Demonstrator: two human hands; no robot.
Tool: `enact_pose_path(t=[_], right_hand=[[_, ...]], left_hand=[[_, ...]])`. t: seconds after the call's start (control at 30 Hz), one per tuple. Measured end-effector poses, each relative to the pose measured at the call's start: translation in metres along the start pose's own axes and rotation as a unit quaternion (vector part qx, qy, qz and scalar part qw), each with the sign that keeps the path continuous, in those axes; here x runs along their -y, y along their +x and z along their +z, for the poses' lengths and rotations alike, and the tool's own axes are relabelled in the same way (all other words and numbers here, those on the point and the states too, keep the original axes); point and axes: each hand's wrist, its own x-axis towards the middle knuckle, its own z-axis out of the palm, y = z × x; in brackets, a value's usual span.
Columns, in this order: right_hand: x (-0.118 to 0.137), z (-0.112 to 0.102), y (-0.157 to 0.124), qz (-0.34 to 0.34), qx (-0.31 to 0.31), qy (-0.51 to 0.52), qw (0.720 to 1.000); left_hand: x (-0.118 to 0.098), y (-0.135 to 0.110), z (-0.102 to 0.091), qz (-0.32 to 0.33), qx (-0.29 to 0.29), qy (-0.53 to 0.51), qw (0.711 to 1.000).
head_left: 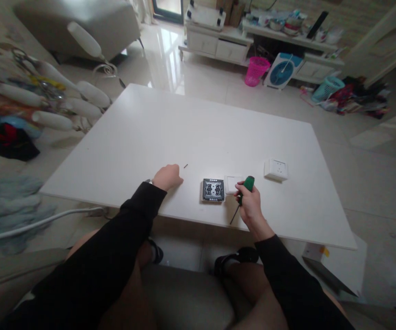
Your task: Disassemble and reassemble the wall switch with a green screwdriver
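Observation:
My right hand [251, 206] is closed around a green-handled screwdriver [246, 189], its dark shaft pointing down toward me over the table's near edge. Just left of it lies a grey socket module [213, 189] with its inner parts facing up, and a white cover piece [232, 183] lies beside it. My left hand [167, 177] rests on the white table [170, 128] with its fingers curled; whether it holds anything is hidden. A tiny dark screw [185, 166] lies just past its knuckles. A complete white wall socket [276, 169] sits further right.
White rods and colourful clutter [46, 101] crowd the left side beside the table. Beyond it are a shiny tiled floor, a pink basket [256, 70], a small fan [282, 69] and a low white cabinet [218, 43]. A box [316, 252] sits under the table's right corner.

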Motion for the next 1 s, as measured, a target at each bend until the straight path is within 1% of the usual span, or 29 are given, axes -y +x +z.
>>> enact_pose_path(t=[0.1, 0.2, 0.27, 0.37, 0.43, 0.5, 0.57, 0.63, 0.7, 0.77, 0.87, 0.93, 1.0], right_hand=[[0.001, -0.001, 0.003, -0.006, -0.006, 0.003, 1.000], [0.003, -0.002, 0.006, -0.009, -0.010, 0.009, 1.000], [0.005, -0.002, 0.007, -0.012, -0.011, 0.018, 1.000], [0.010, -0.003, 0.008, -0.014, -0.015, 0.032, 0.999], [0.014, -0.003, 0.008, -0.014, -0.019, 0.051, 0.998], [0.019, -0.003, 0.009, -0.013, -0.023, 0.081, 0.996], [0.023, -0.002, 0.009, -0.006, -0.026, 0.115, 0.993], [0.026, -0.002, 0.009, 0.002, -0.027, 0.142, 0.990], [0.027, -0.002, 0.009, -0.001, -0.031, 0.151, 0.988], [0.027, -0.003, 0.009, -0.012, -0.042, 0.144, 0.989], [0.026, -0.004, 0.011, -0.014, -0.050, 0.144, 0.988], [0.025, -0.004, 0.012, -0.008, -0.047, 0.158, 0.986], [0.025, -0.004, 0.013, -0.010, -0.051, 0.172, 0.984]], left_hand=[[0.001, 0.001, 0.010, 0.007, 0.020, 0.005, 1.000], [-0.008, 0.001, 0.019, 0.023, 0.026, 0.002, 0.999], [-0.015, 0.001, 0.021, 0.036, 0.026, -0.004, 0.999], [-0.023, -0.001, 0.020, 0.064, 0.012, -0.027, 0.997], [-0.030, -0.003, 0.016, 0.086, -0.007, -0.049, 0.995], [-0.037, -0.004, 0.014, 0.111, -0.035, -0.114, 0.987], [-0.044, -0.004, 0.012, 0.144, -0.055, -0.223, 0.963], [-0.049, -0.005, 0.012, 0.181, -0.057, -0.342, 0.920], [-0.053, -0.006, 0.012, 0.200, -0.050, -0.429, 0.879], [-0.056, -0.008, 0.013, 0.194, -0.035, -0.498, 0.845], [-0.057, -0.011, 0.014, 0.162, 0.012, -0.581, 0.797], [-0.058, -0.013, 0.014, 0.151, 0.034, -0.607, 0.779], [-0.058, -0.015, 0.014, 0.149, 0.041, -0.608, 0.779]])
